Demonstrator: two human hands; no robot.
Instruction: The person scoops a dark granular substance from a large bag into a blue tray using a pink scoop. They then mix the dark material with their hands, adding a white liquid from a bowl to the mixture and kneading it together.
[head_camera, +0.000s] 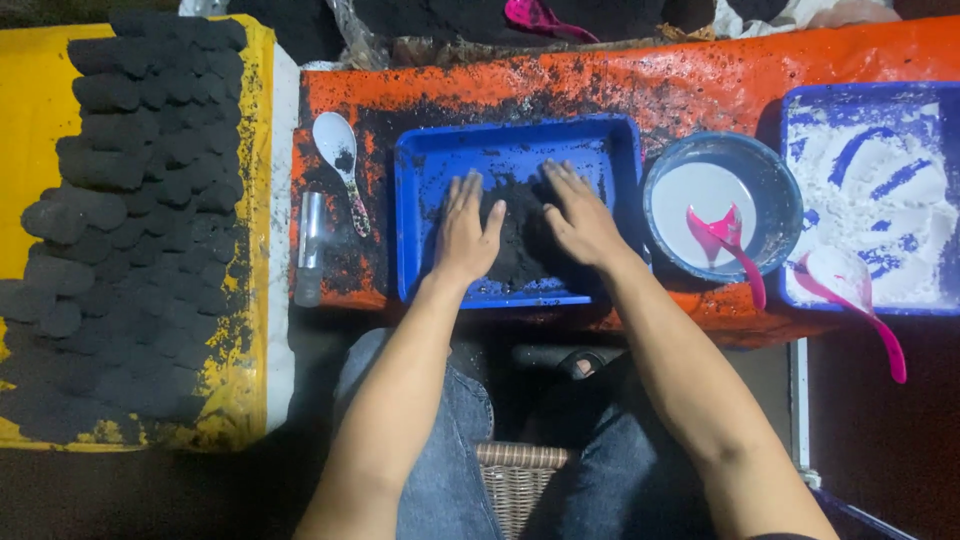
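Note:
A blue rectangular tray (420, 160) sits on an orange sheet and holds a mound of black powdery paste (518, 235). My left hand (466, 232) lies flat, fingers spread, against the left side of the mound. On the mound's right side rests my right hand (580, 220), also flat with fingers apart. Both hands press on the black mass; neither grips anything.
Left, a yellow sheet (30, 120) carries several rows of black cylindrical briquettes (130, 230). A white spoon (340, 150) and a metal tube (311, 250) lie beside the tray. Right: a blue bowl (775, 180) of grey liquid with a pink scoop (735, 245), and a blue tray of white powder (870, 190) with another pink scoop (850, 285).

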